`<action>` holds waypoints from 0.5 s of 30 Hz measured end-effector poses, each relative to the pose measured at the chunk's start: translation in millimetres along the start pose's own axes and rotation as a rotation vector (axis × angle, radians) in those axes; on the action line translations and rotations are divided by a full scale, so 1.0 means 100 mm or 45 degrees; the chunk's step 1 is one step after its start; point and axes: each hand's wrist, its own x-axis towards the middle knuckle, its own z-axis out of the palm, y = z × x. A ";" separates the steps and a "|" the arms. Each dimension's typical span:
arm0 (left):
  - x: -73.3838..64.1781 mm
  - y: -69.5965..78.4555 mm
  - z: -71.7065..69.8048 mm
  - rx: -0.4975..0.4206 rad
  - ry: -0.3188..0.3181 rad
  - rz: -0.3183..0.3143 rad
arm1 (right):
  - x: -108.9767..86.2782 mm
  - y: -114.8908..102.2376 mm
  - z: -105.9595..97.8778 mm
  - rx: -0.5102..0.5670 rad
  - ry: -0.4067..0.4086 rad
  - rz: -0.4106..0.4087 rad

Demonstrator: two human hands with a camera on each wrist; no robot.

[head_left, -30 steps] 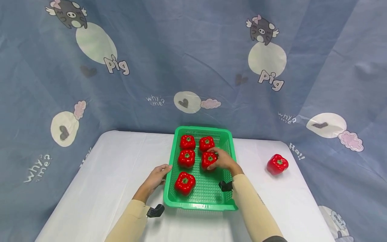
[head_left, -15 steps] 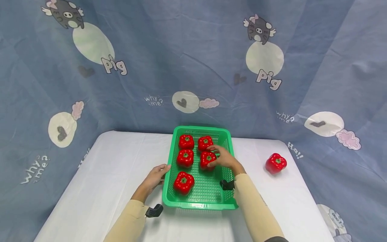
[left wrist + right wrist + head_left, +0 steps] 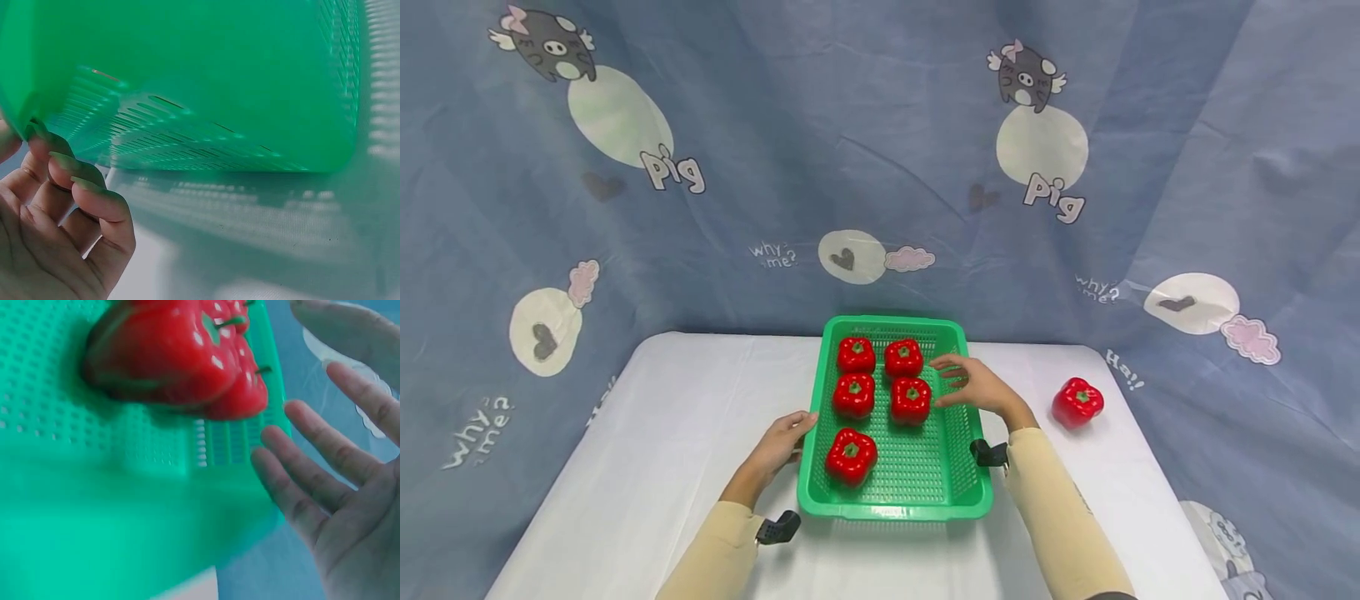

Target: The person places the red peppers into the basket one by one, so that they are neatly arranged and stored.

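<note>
A green plastic basket (image 3: 816, 492) holds several red bell peppers, with two in the right column and the others along its left side. My left hand (image 3: 778, 446) pinches the basket's left rim, thumb above and curled fingers (image 3: 100, 203) beneath, as the left wrist view shows. Over the basket's right side, my right hand (image 3: 977, 385) is spread and holds nothing. It is just right of the nearer right-column bell pepper (image 3: 911, 402), apart from it. In the right wrist view, a bell pepper (image 3: 162, 353) lies left of the spread fingers (image 3: 312, 428).
One more red bell pepper (image 3: 1077, 403) lies on the white table (image 3: 715, 367), right of the basket. A blue printed cloth (image 3: 880, 150) hangs behind the table and along its sides. The basket's back is close to this cloth.
My right hand has let go of the nearer right-column bell pepper and moved right, its fingers spreading. The pepper stays in the basket. My left hand keeps its hold on the rim.
</note>
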 end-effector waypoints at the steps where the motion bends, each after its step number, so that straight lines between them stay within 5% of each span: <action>1: 0.00 0.00 0.00 -0.008 0.001 0.001 | -0.01 0.00 -0.03 -0.005 -0.007 -0.007; 15: -0.03 -0.01 -0.01 -0.019 -0.014 0.022 | -0.27 0.08 -0.41 0.018 0.015 -0.013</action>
